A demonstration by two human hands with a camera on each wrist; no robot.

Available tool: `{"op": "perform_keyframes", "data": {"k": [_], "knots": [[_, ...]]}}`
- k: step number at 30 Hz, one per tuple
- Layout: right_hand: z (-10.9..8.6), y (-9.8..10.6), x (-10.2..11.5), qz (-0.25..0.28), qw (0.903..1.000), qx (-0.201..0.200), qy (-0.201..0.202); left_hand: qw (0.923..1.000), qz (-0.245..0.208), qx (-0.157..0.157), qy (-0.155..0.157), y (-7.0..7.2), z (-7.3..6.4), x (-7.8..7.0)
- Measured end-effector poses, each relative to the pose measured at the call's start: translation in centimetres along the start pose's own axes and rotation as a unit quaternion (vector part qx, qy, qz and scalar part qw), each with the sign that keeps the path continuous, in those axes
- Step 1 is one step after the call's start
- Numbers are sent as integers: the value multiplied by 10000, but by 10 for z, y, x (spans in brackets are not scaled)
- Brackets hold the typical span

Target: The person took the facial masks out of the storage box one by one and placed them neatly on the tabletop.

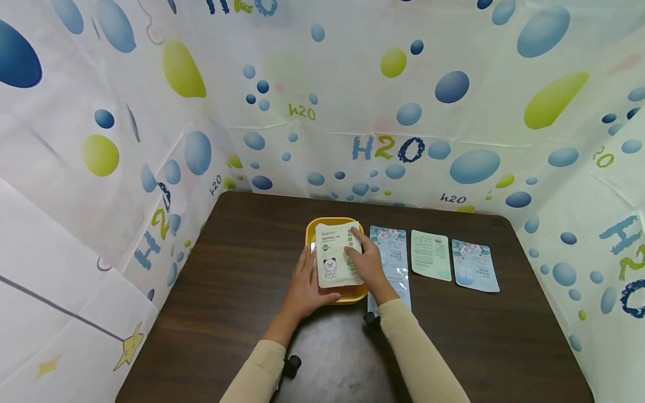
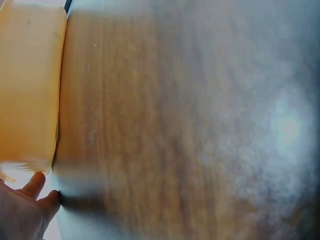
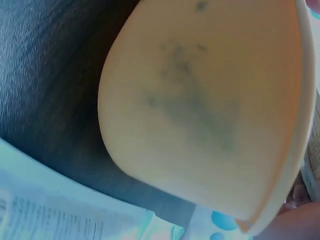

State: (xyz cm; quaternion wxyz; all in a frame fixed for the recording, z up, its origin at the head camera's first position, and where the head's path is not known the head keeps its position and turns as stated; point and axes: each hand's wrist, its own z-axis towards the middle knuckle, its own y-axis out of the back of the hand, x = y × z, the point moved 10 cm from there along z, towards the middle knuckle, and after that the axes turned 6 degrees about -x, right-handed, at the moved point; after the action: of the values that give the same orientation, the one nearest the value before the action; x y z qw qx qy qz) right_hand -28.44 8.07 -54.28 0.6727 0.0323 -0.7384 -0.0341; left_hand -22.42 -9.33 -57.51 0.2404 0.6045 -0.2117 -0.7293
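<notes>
A white and green sachet [image 1: 332,268] with a panda picture lies over a yellow basket [image 1: 307,228]. My right hand [image 1: 370,262] holds the sachet by its right edge, with fingertips on its front. Along the sachet's left edge lies my left hand [image 1: 304,285], its fingers fairly straight and its thumb stretched across below the sachet. The left wrist view shows the basket's side [image 2: 30,90] with left-hand fingers [image 2: 35,186] close to its rim. In the right wrist view the basket wall [image 3: 200,110] hides most of the right hand.
Right of the basket lie a long blue floral sachet [image 1: 393,263], a pale green sachet [image 1: 430,254] and a smaller blue floral sachet [image 1: 475,266] in a row. The dark wooden table [image 1: 242,252] is backed by a white curtain [image 1: 332,101] with blue and green spots.
</notes>
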Motion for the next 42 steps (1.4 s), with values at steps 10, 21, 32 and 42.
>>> {"op": "perform_keyframes", "data": {"k": [10, 21, 32, 42], "knots": [[5, 22, 7, 340, 9992, -197, -13, 9999, -102, -51, 61, -1, 1, 1], [12, 49, 19, 524, 9977, -427, -14, 9998, -145, -41, 140, -3, 1, 4], [17, 74, 26, 729, 9955, -607, -20, 9997, -227, -61, 81, -2, 2, 4], [18, 109, 25, 702, 9924, -1007, -61, 9994, -323, -70, 97, 0, 1, 4]]}}
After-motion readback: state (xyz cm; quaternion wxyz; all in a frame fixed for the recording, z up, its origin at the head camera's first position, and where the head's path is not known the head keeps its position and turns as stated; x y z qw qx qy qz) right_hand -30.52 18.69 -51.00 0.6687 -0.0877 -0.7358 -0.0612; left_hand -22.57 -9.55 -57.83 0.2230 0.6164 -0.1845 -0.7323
